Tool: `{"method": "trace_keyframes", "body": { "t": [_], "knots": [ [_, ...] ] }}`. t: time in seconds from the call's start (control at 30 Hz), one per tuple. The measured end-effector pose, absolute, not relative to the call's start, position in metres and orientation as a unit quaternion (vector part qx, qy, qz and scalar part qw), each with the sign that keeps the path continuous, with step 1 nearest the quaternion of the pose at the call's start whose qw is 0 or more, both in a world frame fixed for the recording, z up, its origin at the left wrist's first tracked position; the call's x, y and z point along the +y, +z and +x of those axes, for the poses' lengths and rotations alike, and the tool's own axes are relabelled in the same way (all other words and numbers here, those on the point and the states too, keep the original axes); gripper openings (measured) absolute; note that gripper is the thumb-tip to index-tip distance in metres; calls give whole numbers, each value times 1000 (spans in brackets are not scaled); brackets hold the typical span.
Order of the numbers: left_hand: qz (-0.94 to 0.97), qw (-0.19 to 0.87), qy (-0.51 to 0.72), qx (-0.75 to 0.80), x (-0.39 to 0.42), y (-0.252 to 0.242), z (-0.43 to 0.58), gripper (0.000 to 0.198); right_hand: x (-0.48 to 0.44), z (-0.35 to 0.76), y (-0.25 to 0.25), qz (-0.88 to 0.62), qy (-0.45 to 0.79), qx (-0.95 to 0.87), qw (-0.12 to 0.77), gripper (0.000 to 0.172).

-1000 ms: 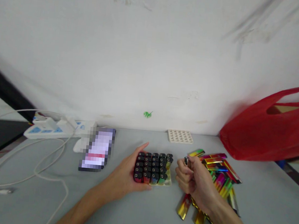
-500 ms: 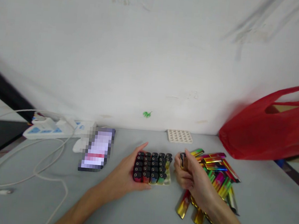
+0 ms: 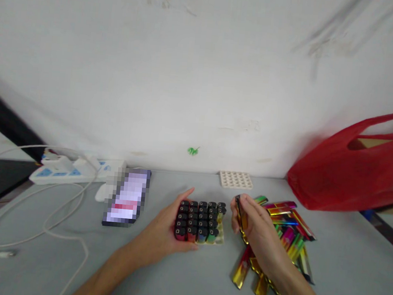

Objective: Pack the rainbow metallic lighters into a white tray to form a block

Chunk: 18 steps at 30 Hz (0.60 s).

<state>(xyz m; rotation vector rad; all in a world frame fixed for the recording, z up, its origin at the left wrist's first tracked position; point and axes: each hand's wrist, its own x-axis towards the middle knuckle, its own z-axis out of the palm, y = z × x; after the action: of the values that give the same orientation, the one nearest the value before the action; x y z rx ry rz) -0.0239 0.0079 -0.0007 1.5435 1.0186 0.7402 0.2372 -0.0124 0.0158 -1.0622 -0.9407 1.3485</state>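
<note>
Rows of upright lighters [image 3: 197,220] with black tops stand in a pale tray [image 3: 221,238] on the table. My left hand [image 3: 162,227] is wrapped round the left side of this block, thumb at the near edge and fingers at the far side. Bare tray shows at its right end. Just right of the tray, my right hand [image 3: 256,226] pinches a gold lighter [image 3: 241,214], its dark top tilted up and left. Beneath and beyond that hand lies a loose pile of shiny, multicoloured lighters [image 3: 288,236], partly hidden by my wrist.
A second pale tray with holes [image 3: 236,180] lies against the wall. At the right is a red bag [image 3: 345,172]. To the left are a phone [image 3: 128,199], a white power strip [image 3: 77,170] and a looped white cable [image 3: 65,234].
My right hand has turned and its fingers have straightened somewhat, so more of the gold lighter shows, its top now higher. My left hand and the tray have stayed put.
</note>
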Motion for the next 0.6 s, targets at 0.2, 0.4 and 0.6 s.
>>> {"method": "trace_keyframes", "body": {
  "t": [0.2,0.4,0.6],
  "knots": [
    [668,524,299,435,10,-2,-25,127,-12,241,13,-484,558,-384,553,35],
    [667,526,306,430,10,-2,-25,125,-15,243,29,-466,515,-520,498,31],
    [659,538,306,427,9,-1,-24,125,-17,250,31,-483,382,-625,480,16]
  ]
}}
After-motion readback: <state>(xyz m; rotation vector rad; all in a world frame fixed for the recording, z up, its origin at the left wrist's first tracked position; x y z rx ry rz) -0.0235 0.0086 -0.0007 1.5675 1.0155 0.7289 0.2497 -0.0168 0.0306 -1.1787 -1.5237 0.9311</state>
